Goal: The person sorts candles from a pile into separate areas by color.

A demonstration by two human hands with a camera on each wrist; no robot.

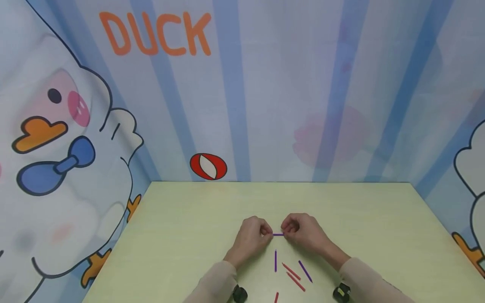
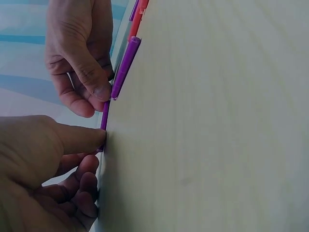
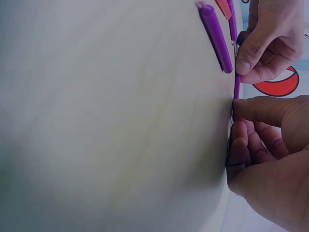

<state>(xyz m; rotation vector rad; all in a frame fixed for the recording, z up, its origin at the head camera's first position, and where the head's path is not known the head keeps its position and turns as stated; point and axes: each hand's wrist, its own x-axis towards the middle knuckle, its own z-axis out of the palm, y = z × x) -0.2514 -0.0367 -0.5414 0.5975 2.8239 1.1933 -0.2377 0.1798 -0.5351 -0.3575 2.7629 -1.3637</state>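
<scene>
Head view, with both wrist views. Positions are given relative to the short purple stick (image 1: pixel 278 234), which lies crosswise on the pale green table (image 1: pixel 182 235) and is held at both ends.

Left of the stick: the left hand (image 1: pixel 253 235) pinches the stick's left end between thumb and curled fingers, its knuckles toward the far table edge. In the left wrist view this hand (image 2: pixel 43 169) fills the lower left corner, thumb tip pressed against the stick (image 2: pixel 104 123) at the table surface.

Right of the stick: the right hand (image 1: pixel 301 230) pinches the opposite end in the same manner, fingers curled in. In the right wrist view this hand (image 3: pixel 270 154) grips the stick (image 3: pixel 236 87) from below, with the left hand (image 3: pixel 268 43) closing on it from above.

Nearer the person than the stick: a long purple stick (image 1: pixel 275 260) lies lengthwise just below it, untouched. To its right lie two red sticks (image 1: pixel 294 276), roughly parallel and slanted, then another slanted purple stick (image 1: pixel 305 271). A further red stick (image 1: pixel 276 297) lies at the lower picture edge.

Both sleeves (image 1: pixel 212 282) are beige.
</scene>
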